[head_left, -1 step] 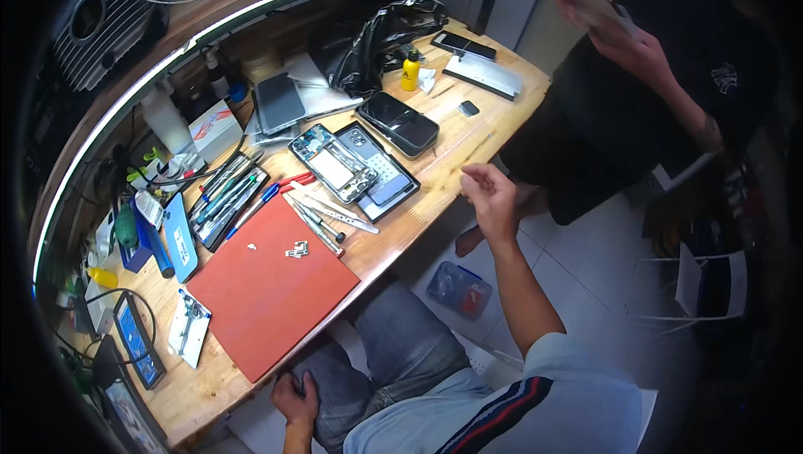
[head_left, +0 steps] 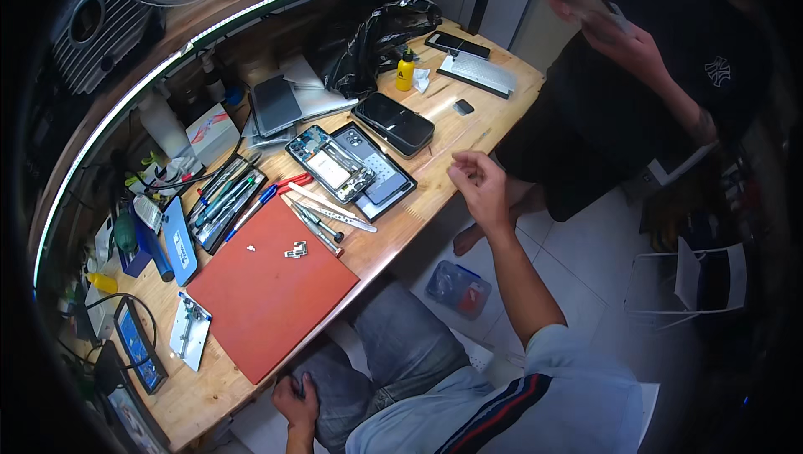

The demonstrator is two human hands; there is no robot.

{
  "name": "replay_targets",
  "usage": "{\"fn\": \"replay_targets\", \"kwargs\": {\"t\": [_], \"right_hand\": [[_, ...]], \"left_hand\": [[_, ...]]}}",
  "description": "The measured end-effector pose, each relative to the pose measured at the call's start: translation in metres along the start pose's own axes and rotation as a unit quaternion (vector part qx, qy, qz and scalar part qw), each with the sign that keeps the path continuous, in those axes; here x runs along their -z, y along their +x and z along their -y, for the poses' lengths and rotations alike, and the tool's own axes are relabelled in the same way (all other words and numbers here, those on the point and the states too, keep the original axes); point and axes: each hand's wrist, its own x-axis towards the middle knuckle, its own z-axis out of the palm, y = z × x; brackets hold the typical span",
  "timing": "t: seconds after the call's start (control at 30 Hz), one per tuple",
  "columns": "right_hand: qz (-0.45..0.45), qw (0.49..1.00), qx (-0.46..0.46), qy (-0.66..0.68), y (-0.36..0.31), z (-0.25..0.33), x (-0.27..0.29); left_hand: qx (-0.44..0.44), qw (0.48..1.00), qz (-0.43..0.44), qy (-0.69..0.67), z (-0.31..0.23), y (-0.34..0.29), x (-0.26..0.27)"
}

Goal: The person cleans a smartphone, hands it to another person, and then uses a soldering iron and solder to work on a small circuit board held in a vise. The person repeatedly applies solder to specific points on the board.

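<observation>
My right hand hangs in the air by the desk's front edge, fingers loosely bent and apart, nothing visible in them. Nearest to it are an opened phone with bared inner parts, a phone back cover lying in a dark tray, and a black phone on a thick dark case. Down by my thigh rests my left hand, its fingers curled round something dark that I cannot make out. Above it lies a red mat bearing a small metal part.
Screwdrivers, tweezers and a tool tray lie beyond the mat. Farther back are a yellow bottle and a black plastic bag. At the right, another person's hands hold a flat device. A plastic box sits on the floor.
The view has shifted slightly. My right hand sits a little higher and farther left in the picture; my left hand stays by my thigh.
</observation>
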Motion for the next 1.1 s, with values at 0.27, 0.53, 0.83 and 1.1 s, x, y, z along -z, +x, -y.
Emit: {"fn": "replay_targets", "kwargs": {"t": [0.27,0.53,0.83,1.1], "right_hand": [[0.128,0.942,0.064,-0.304,0.085,-0.014,-0.035],[0.133,0.969,0.019,-0.208,0.098,-0.041,-0.042],[0.127,0.986,0.095,-0.053,0.020,0.047,-0.075],[0.333,0.941,0.044,-0.044,-0.008,0.097,-0.131]], "left_hand": [[0.021,0.998,-0.052,-0.006,0.026,-0.013,0.008],[-0.048,0.995,0.062,-0.066,-0.002,0.008,0.049],[-0.120,0.985,-0.121,-0.006,-0.035,0.096,0.148],[0.014,0.999,-0.016,0.041,0.010,0.142,0.160]]}}
